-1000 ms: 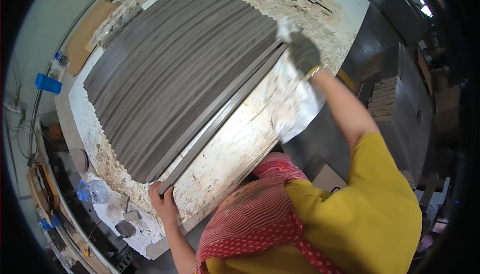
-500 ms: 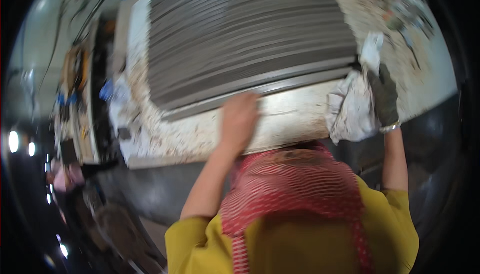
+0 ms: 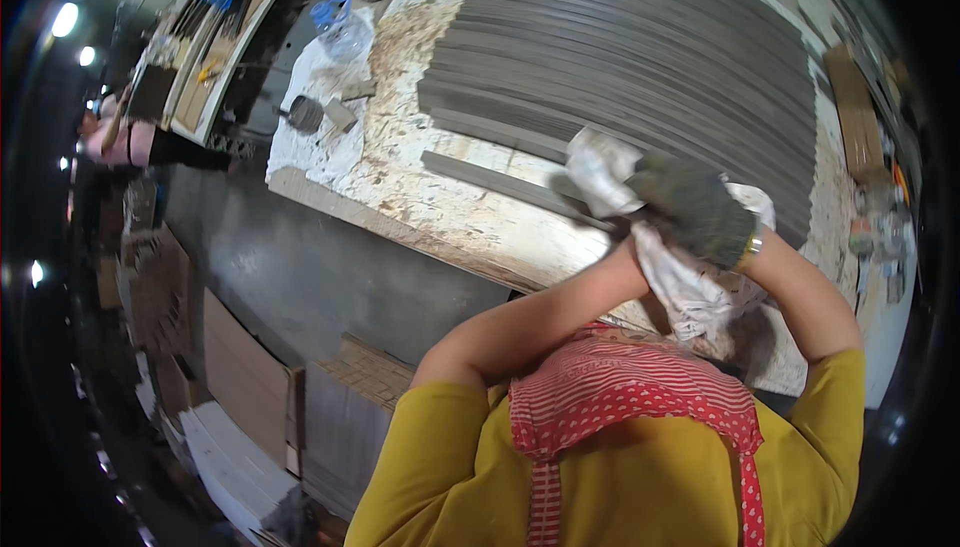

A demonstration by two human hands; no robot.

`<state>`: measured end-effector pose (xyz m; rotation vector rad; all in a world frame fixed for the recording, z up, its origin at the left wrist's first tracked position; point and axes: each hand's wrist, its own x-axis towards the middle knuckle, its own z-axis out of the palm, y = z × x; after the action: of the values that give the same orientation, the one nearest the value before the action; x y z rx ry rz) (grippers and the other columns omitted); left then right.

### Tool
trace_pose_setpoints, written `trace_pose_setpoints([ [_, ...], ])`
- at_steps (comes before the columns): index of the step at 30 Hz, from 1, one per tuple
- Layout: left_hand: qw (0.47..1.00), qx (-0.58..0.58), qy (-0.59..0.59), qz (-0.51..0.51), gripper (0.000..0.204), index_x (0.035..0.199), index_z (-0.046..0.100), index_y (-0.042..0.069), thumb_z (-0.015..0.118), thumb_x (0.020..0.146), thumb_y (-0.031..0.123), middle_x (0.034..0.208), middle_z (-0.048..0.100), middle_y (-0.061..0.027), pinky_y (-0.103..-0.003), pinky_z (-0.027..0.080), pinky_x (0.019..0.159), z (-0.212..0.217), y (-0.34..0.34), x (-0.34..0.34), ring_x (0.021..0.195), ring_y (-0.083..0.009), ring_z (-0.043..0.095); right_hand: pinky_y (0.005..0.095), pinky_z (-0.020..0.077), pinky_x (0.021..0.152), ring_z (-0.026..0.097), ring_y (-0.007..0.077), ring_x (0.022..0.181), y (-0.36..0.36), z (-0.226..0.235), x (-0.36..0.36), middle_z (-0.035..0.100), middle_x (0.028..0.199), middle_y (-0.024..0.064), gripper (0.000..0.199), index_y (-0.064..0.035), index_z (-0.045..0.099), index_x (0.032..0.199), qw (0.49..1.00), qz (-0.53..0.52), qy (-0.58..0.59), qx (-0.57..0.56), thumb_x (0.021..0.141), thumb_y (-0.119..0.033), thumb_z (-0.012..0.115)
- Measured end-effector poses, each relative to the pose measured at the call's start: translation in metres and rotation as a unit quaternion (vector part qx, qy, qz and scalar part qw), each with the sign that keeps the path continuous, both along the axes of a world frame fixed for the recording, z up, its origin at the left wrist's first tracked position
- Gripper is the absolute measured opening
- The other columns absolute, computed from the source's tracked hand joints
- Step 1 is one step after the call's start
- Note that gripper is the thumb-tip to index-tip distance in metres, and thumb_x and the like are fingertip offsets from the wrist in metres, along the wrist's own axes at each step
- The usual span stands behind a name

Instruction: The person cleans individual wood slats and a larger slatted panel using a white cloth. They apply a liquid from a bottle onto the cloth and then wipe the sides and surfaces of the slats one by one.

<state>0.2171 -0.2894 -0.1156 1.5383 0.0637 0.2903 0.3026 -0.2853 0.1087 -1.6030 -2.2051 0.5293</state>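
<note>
My right hand (image 3: 692, 209), in a dark glove, grips a stained white cloth (image 3: 690, 287) that hangs below it and bunches out at its left. My bare left forearm (image 3: 570, 302) crosses to the right, under the cloth and the glove, which hide the left hand. One narrow grey strip (image 3: 490, 177) lies apart along the near side of a large block of the same grey strips (image 3: 620, 57), laid side by side. Its right end passes behind the cloth and the blurred glove.
The strips rest on a worn, stained worktable (image 3: 400, 177). At its left are a clear plastic bottle (image 3: 345, 35), a brush-like tool (image 3: 303, 114) and small blocks (image 3: 341, 115). Cardboard (image 3: 852, 117) stands right. Another person (image 3: 135, 142) is far left; panels (image 3: 245, 372) lean below.
The view has swung round. My right hand has brought the cloth left to the strip, and my left arm now crosses beneath it. The near strip now lies separate from the block.
</note>
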Motion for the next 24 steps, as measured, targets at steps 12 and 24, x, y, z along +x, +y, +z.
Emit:
trace_pose_setpoints([
  [12,0.9,0.422,0.001,0.112,0.045,0.123,0.054,0.006,0.049,0.091,0.038,0.125,0.055,-0.0097,-0.04,0.038,0.102,0.026,-0.016,-0.009,0.114,-0.0224,0.052,0.0423,0.0454,0.075,0.056,0.0355,0.082,0.145,-0.067,-0.114,0.056,0.085,0.016,0.012,-0.0036,0.056,0.09,0.998,0.036,0.025,0.045,0.079,-0.008,0.059],
  [24,0.907,0.406,-0.017,0.109,0.042,0.121,0.055,0.006,0.051,0.091,0.034,0.123,0.055,-0.0102,-0.041,0.039,0.102,0.03,-0.02,-0.009,0.113,-0.0236,0.052,0.0391,0.0472,0.067,0.059,0.0324,0.075,0.187,-0.067,-0.134,0.06,0.084,0.0173,0.01,-0.0029,0.057,0.089,0.995,0.009,0.083,-0.05,0.083,-0.01,0.059],
])
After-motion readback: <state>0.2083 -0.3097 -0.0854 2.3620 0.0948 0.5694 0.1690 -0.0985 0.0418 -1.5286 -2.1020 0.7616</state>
